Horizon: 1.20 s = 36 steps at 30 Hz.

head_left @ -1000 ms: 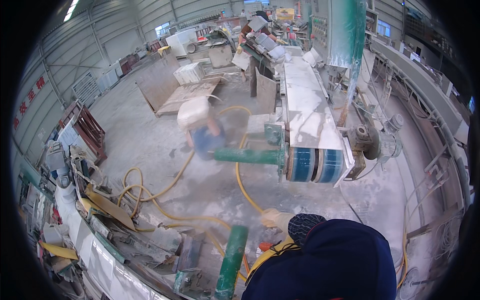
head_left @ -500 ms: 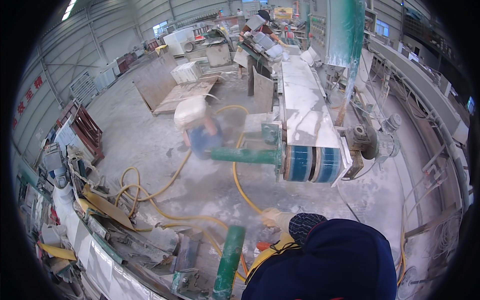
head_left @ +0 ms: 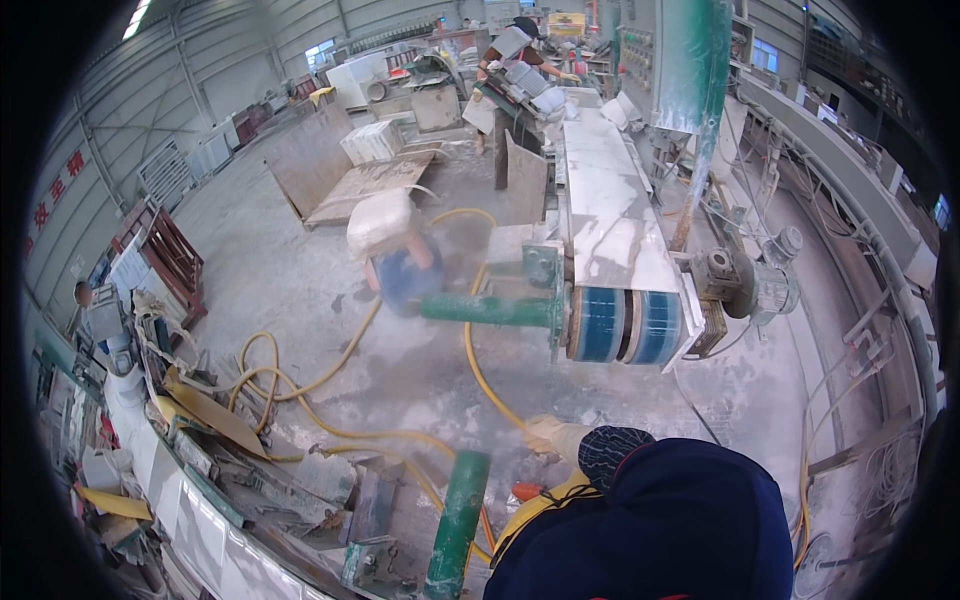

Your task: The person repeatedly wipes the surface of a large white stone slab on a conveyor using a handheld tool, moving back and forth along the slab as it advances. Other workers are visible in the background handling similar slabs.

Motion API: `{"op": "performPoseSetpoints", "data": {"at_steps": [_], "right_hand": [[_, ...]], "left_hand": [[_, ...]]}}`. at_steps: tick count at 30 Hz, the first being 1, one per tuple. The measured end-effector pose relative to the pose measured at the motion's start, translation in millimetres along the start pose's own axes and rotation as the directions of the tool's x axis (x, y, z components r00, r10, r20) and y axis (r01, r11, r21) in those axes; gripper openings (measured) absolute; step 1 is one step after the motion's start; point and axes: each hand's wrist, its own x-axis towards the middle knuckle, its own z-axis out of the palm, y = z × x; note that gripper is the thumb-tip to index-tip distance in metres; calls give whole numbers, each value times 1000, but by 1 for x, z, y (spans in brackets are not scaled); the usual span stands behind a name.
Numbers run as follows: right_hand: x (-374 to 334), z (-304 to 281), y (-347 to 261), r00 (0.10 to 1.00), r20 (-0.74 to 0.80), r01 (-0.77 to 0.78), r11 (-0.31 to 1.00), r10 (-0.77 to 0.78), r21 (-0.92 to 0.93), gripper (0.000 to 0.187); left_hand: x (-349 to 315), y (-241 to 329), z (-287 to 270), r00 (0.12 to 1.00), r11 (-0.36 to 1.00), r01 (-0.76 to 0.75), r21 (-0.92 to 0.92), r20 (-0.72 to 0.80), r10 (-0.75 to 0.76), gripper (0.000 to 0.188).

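My right hand, in a pale glove, reaches left from a dark blue sleeve with a patterned cuff. Its fingers look closed around a yellow hose that runs up to them, though the far side of the grip is hidden. Under the hand, an orange piece shows beside my yellow apron. My left hand is out of the picture. Ahead of my right hand, a white slab with grey veins lies on a conveyor ending in blue rollers.
A green post rises close on my left, and a green bar juts from the conveyor. More yellow hose loops over the floor. Broken slabs pile up left. At the conveyor's far end stands a co-worker; a motor is at right.
The far co-worker stands more upright, with an arm stretched to the right. Part of a person has appeared at the left edge. The slab's grey markings lie differently. My right hand has hardly moved.
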Motion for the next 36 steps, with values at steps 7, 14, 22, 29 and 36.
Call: {"op": "performPoseSetpoints", "data": {"at_steps": [7, 14, 22, 29, 36], "right_hand": [[-6, 9, -2, 997, -68, -16, 999, 19, 43, 12], [-10, 31, -8, 973, -226, 10, 980, 36, 197, 7], [-15, 36, -13, 971, -237, 10, 989, 25, 146, 6], [-12, 37, -13, 945, -323, -32, 998, 48, 56, 9], [-20, 31, -12, 985, -171, 22, 982, 10, 186, 7]], "left_hand": [[11, 13, -23, 999, 999, 29, -27, -29, -29, 22], [16, 21, -26, 996, 997, 55, -55, -62, -58, 20], [25, 32, -35, 991, 992, 81, -95, -102, -90, 18], [21, 34, -35, 984, 986, 101, -134, -132, -119, 17], [18, 35, -42, 977, 977, 126, -172, -151, -152, 16]]}}
